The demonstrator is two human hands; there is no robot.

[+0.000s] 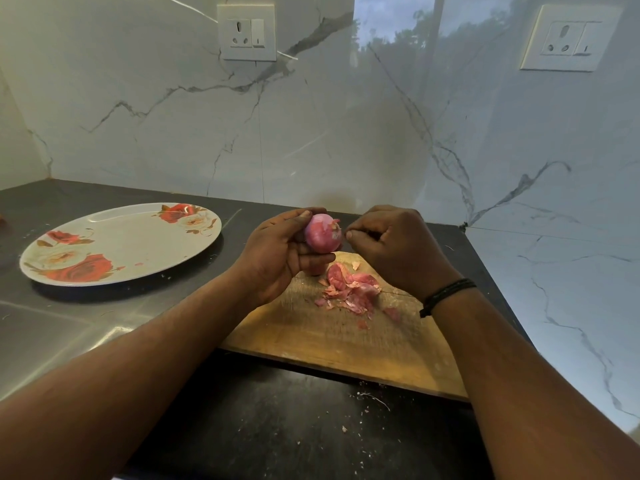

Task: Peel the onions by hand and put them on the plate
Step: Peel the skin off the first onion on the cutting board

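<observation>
Head view: a dark stone table (104, 327) is seen running along a white marble-patterned wall (311, 116). On it, in the near middle, lies a worn rectangular wooden cutting board (329, 337), and to the far left a round white plate printed with red roses (117, 242), on which no onion is seen. A heap of pink papery onion skins (349, 289) rests on the far part of the board. Above it, a small pink-red onion (322, 234), mostly bare and glossy, is held in the left hand (277, 254), whose fingers (304, 216) are curled round it. The right hand (394, 247) lies just right of the onion, its fingers pinched together at the onion's right end, where a scrap of skin appears to be gripped. The onion's axis is judged to run roughly left to right, toward the right hand, so the coming pull would go rightward. The pinched scrap is too small to make out, and the onion's near underside is hidden.
</observation>
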